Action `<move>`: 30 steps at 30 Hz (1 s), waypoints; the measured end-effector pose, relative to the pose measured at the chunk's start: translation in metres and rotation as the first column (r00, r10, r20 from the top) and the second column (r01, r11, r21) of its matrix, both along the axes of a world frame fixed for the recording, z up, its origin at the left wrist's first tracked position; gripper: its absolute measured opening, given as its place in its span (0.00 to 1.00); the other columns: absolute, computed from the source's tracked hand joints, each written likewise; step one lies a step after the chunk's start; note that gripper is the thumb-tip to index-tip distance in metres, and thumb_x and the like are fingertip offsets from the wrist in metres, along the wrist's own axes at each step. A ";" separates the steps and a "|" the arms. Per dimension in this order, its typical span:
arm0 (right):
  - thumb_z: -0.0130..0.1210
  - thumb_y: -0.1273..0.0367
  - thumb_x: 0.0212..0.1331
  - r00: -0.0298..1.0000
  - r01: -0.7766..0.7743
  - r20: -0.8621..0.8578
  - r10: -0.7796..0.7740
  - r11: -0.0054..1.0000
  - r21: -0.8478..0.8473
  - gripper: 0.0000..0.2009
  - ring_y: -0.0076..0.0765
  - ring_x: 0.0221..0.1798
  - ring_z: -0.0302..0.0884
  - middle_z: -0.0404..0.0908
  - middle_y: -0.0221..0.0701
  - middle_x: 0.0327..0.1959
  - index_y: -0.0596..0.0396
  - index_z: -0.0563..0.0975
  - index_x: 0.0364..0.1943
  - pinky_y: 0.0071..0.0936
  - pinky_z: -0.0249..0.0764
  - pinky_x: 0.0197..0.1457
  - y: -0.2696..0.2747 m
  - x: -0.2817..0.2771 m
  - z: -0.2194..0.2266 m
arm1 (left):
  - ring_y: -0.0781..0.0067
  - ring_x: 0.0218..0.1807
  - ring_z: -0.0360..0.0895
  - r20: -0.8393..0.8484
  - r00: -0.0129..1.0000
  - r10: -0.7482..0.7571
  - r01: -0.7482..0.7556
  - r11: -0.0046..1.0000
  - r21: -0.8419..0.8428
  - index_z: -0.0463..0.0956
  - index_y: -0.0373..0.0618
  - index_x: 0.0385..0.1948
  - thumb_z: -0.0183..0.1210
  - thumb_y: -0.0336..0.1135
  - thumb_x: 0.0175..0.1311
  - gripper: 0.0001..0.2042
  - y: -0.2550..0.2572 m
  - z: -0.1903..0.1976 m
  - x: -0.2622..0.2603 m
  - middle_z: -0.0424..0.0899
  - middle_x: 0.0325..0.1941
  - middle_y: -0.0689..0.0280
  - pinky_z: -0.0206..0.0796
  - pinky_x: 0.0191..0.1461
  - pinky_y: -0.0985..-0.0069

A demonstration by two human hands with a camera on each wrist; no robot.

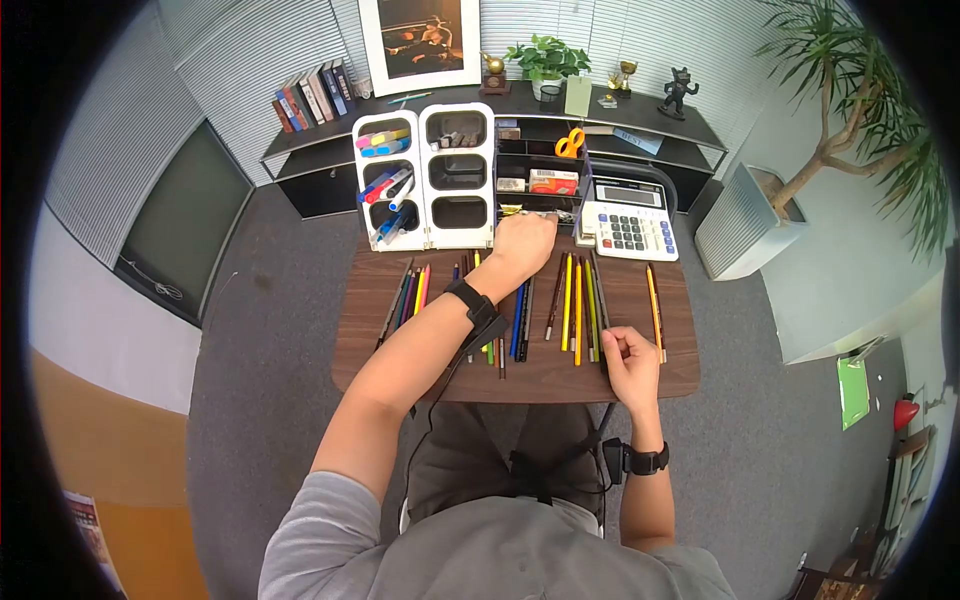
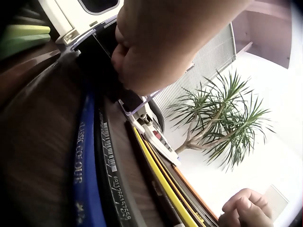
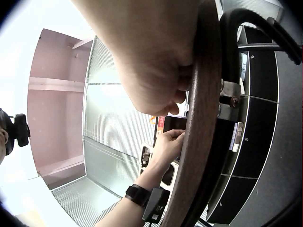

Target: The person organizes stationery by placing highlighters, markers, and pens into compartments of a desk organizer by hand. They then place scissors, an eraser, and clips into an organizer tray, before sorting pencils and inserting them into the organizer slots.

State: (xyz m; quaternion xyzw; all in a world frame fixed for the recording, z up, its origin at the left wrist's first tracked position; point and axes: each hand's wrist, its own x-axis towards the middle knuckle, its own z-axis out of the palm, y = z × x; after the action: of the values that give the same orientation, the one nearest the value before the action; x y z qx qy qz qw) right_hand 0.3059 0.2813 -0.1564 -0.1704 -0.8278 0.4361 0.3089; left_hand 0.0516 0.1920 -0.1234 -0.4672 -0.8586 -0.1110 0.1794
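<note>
My left hand (image 1: pixel 525 245) reaches into the lowest tray of the black desk organizer (image 1: pixel 540 160). The fingertips dip inside it, so I cannot tell whether they hold anything. Small shiny items (image 1: pixel 511 210) lie in that tray just beyond the hand. My right hand (image 1: pixel 632 372) rests at the front right of the table, fingers loosely curled, thumb side close by the lower end of a dark pencil (image 1: pixel 598 290). Colored pencils lie in groups across the table, among them a blue pencil (image 2: pixel 86 156) and a black pencil (image 2: pixel 113 175) below my left wrist.
White pen holders (image 1: pixel 424 180) with markers and pens stand left of the organizer, a calculator (image 1: pixel 630 218) right of it. Orange scissors (image 1: pixel 570 143) and an eraser box (image 1: pixel 553 181) sit in the organizer. Another pencil group (image 1: pixel 408 297) lies on the left; orange pencils (image 1: pixel 656 310) lie near the right edge.
</note>
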 end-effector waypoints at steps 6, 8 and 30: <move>0.61 0.69 0.64 1.000 0.011 -0.007 -0.011 1.000 -0.016 0.07 0.19 0.19 0.64 0.72 0.28 0.14 0.60 0.81 0.33 0.23 0.62 0.24 0.002 -0.001 -0.003 | 0.54 0.28 0.85 -0.004 0.999 -0.035 0.035 0.999 0.017 0.80 0.41 0.37 0.59 0.38 0.63 0.10 -0.002 -0.004 0.001 0.84 0.23 0.54 0.76 0.31 0.61; 0.61 0.69 0.64 1.000 0.008 -0.007 -0.009 1.000 -0.024 0.07 0.19 0.19 0.64 0.72 0.28 0.14 0.60 0.81 0.33 0.23 0.62 0.24 0.002 -0.002 -0.004 | 0.53 0.28 0.85 0.003 1.000 -0.027 0.027 0.998 0.056 0.80 0.41 0.37 0.60 0.39 0.63 0.11 -0.009 0.006 0.011 0.84 0.23 0.54 0.77 0.31 0.61; 0.60 0.63 0.64 0.832 0.388 0.193 -0.520 0.794 0.469 0.12 0.44 0.34 0.80 0.81 0.37 0.31 0.55 0.81 0.45 0.41 0.74 0.40 0.057 0.009 0.012 | 0.73 0.19 0.71 0.508 0.810 0.293 -0.560 0.642 0.523 0.84 0.41 0.41 0.65 0.37 0.64 0.11 -0.248 -0.023 0.077 0.74 0.16 0.65 0.64 0.27 0.74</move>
State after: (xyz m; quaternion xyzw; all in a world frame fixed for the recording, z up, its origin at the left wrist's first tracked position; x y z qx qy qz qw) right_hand 0.3153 0.3380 -0.1442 -0.3644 -0.8719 0.1316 0.2995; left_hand 0.1290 -0.0560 -0.1467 -0.1233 -0.8687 -0.4434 0.1831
